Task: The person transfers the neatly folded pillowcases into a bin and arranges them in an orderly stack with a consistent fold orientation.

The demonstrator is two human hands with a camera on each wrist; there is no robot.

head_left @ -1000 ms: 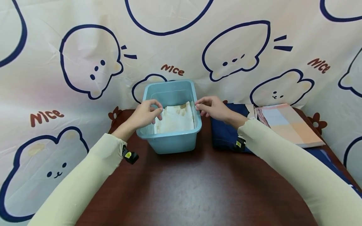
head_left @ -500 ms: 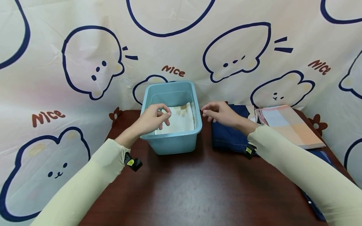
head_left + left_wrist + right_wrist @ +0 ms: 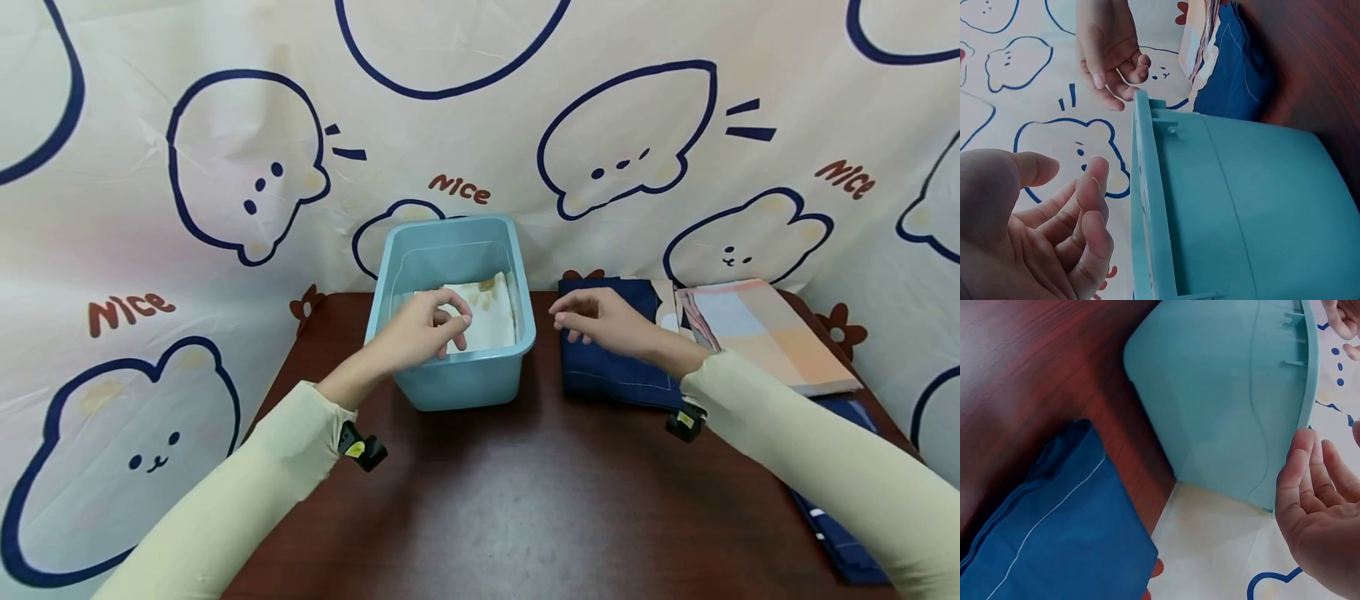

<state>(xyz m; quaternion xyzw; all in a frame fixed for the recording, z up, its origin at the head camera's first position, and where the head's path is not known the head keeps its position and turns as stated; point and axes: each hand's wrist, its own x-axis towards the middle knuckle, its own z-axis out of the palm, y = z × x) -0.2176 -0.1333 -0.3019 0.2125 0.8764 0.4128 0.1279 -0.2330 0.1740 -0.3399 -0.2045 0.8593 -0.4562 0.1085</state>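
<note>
A light blue plastic bin (image 3: 459, 385) stands near the back of the table, with a folded white cloth with brownish marks (image 3: 498, 317) inside it. My left hand (image 3: 422, 332) hovers over the bin's front left part, fingers loosely bent and nothing in them. It hides part of the cloth and rim; the left wrist view shows it apart from the bin (image 3: 1260, 206). To the right of the bin, my right hand (image 3: 603, 321) hangs empty with relaxed fingers, above a folded navy cloth (image 3: 611, 371). Both hands face each other across the bin.
Right of the navy cloth lies a folded checked cloth (image 3: 780, 333) in peach, white and orange. More dark blue fabric (image 3: 847, 533) lies at the table's right edge, partly under my right sleeve. A printed curtain (image 3: 487, 125) hangs behind the dark wooden table (image 3: 480, 500).
Both hands have drawn back from the bin's sides, shifting right and toward me. The right hand has moved off the bin's rim to above the navy cloth. The bin stays put.
</note>
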